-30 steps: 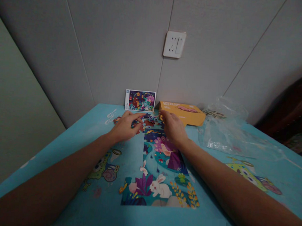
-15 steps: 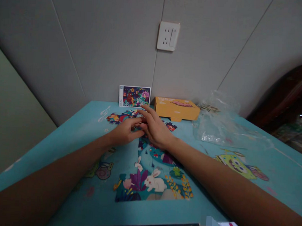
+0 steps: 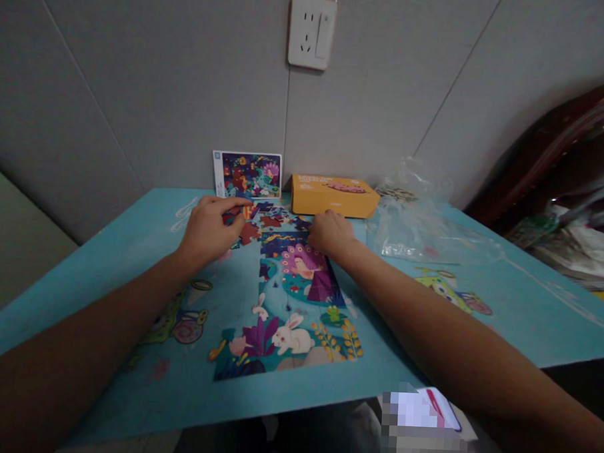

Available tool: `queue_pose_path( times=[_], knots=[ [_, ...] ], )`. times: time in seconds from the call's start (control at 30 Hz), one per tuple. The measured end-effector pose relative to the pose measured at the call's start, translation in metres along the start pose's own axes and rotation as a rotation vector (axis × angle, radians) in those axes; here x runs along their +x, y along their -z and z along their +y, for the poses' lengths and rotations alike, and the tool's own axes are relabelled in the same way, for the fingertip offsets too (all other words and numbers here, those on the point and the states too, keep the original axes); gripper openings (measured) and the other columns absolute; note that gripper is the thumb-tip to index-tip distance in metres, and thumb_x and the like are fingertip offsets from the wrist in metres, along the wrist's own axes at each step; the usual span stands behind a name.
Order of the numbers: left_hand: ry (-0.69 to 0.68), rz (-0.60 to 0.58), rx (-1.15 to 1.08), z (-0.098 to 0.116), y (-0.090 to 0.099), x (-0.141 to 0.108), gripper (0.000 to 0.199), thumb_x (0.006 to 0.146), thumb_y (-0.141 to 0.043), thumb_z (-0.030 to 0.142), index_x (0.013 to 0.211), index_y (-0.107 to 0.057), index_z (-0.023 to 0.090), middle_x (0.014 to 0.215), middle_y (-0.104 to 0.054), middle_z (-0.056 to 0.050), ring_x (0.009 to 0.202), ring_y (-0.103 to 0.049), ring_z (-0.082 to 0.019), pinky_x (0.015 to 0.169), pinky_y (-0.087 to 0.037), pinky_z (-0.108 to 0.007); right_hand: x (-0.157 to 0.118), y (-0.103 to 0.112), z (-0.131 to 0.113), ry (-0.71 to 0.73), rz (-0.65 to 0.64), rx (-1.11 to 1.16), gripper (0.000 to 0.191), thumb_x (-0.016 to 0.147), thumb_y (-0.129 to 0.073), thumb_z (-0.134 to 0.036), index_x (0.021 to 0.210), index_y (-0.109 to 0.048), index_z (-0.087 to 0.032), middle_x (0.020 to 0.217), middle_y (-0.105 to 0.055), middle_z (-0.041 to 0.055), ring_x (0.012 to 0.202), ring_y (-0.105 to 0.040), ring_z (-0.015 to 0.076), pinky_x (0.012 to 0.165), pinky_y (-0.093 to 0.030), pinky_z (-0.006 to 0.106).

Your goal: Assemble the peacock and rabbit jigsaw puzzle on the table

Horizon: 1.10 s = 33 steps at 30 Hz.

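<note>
My left hand is above the far left of the table, thumb and forefinger pinched on a small puzzle piece with orange and yellow on it. My right hand is lowered at the top right corner of the partly joined jigsaw puzzle. Its fingers are curled, and whatever they hold is hidden. The joined part shows a peacock, white rabbits, a stream and plants. Loose puzzle pieces lie between my two hands, beyond the joined part.
A picture card leans against the wall beside an orange box. Clear plastic bags lie at the right. The blue cartoon table cover ends near me; a partly blurred white object is below its edge.
My hands, formerly together over the puzzle, are now apart: the left over the loose pieces, the right at the puzzle's top right. The peacock part is uncovered. The view has shifted.
</note>
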<state>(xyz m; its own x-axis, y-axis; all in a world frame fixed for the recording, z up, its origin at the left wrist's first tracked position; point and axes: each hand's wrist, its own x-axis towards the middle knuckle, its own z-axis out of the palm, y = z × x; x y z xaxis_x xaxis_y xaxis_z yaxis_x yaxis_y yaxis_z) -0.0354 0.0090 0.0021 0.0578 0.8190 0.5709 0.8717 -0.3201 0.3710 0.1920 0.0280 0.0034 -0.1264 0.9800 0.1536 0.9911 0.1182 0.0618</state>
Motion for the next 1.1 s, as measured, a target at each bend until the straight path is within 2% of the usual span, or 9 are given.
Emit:
queue_pose_path(
  times=[0.27,0.43,0.57,0.67,0.73,0.8,0.93,1.03,1.1],
  knots=[
    [0.010,-0.030,0.003,0.003,0.001,-0.002,0.046,0.080,-0.056,0.023,0.126,-0.062,0.029,0.095,-0.069,-0.006,0.095,-0.061,-0.026,0.089,-0.048,-0.041,0.001,0.000,-0.002,0.027,-0.005,-0.012,0.031,0.085,-0.049,-0.017,0.110,-0.066,-0.007,0.107,-0.066,0.0232,0.104,-0.062,0.0327,0.083,-0.047,0.038],
    [-0.007,-0.013,-0.001,0.002,-0.001,-0.002,0.046,0.082,-0.058,0.027,0.127,-0.061,0.030,0.098,-0.068,-0.006,0.094,-0.062,-0.025,0.090,-0.048,-0.040,0.003,-0.003,-0.002,-0.001,0.007,-0.008,0.031,0.087,-0.049,-0.019,0.110,-0.062,-0.004,0.106,-0.065,0.0237,0.105,-0.060,0.0329,0.086,-0.046,0.039],
    [-0.024,-0.027,0.018,0.002,0.000,-0.001,0.046,0.082,-0.059,0.028,0.129,-0.060,0.030,0.100,-0.068,-0.005,0.095,-0.062,-0.024,0.089,-0.048,-0.037,0.002,-0.006,-0.002,-0.062,0.105,0.022,0.034,0.084,-0.052,-0.020,0.115,-0.058,-0.005,0.114,-0.058,0.0249,0.109,-0.055,0.0349,0.085,-0.045,0.041],
    [-0.022,-0.038,0.024,0.004,0.001,-0.002,0.048,0.083,-0.059,0.029,0.130,-0.058,0.032,0.100,-0.068,-0.004,0.095,-0.061,-0.023,0.089,-0.048,-0.036,0.003,-0.005,0.000,-0.035,0.162,0.088,0.034,0.085,-0.048,-0.014,0.117,-0.057,-0.007,0.116,-0.055,0.0228,0.106,-0.055,0.0316,0.085,-0.044,0.039],
    [-0.030,-0.047,0.018,0.004,0.001,-0.002,0.048,0.083,-0.059,0.030,0.131,-0.057,0.032,0.102,-0.067,-0.005,0.095,-0.060,-0.023,0.089,-0.048,-0.036,0.004,-0.003,0.000,0.005,0.193,0.162,0.035,0.083,-0.045,-0.008,0.115,-0.059,-0.009,0.113,-0.055,0.0194,0.098,-0.057,0.0273,0.084,-0.044,0.037],
    [-0.057,-0.059,0.003,0.004,0.000,-0.003,0.049,0.083,-0.059,0.029,0.132,-0.057,0.030,0.106,-0.067,-0.005,0.097,-0.059,-0.023,0.090,-0.047,-0.036,0.005,-0.001,-0.001,0.063,0.282,0.258,0.037,0.082,-0.043,-0.005,0.113,-0.060,-0.011,0.110,-0.055,0.0162,0.093,-0.057,0.0237,0.082,-0.044,0.035],
    [-0.145,-0.108,-0.035,0.004,-0.003,-0.005,0.054,0.082,-0.060,0.028,0.135,-0.053,0.027,0.110,-0.066,-0.006,0.098,-0.058,-0.024,0.092,-0.044,-0.038,-0.002,0.003,-0.012,0.349,0.544,0.536,0.030,0.090,-0.038,-0.012,0.109,-0.061,-0.017,0.104,-0.053,0.0100,0.095,-0.052,0.0198,0.084,-0.043,0.032],
    [-0.226,-0.184,-0.024,0.005,-0.005,-0.007,0.058,0.082,-0.061,0.029,0.138,-0.048,0.026,0.105,-0.066,-0.006,0.098,-0.058,-0.024,0.093,-0.041,-0.041,-0.011,0.004,-0.023,0.551,0.592,0.718,0.022,0.093,-0.041,-0.019,0.105,-0.059,-0.020,0.099,-0.054,0.0077,0.095,-0.052,0.0190,0.082,-0.044,0.032],
    [-0.268,-0.236,-0.003,0.006,-0.007,-0.008,0.049,0.084,-0.060,0.033,0.132,-0.054,0.024,0.100,-0.067,-0.007,0.097,-0.058,-0.025,0.092,-0.040,-0.042,-0.015,0.003,-0.029,0.604,0.600,0.784,0.018,0.093,-0.043,-0.020,0.103,-0.059,-0.020,0.096,-0.054,0.0071,0.094,-0.052,0.0188,0.081,-0.044,0.032]
  ],
)
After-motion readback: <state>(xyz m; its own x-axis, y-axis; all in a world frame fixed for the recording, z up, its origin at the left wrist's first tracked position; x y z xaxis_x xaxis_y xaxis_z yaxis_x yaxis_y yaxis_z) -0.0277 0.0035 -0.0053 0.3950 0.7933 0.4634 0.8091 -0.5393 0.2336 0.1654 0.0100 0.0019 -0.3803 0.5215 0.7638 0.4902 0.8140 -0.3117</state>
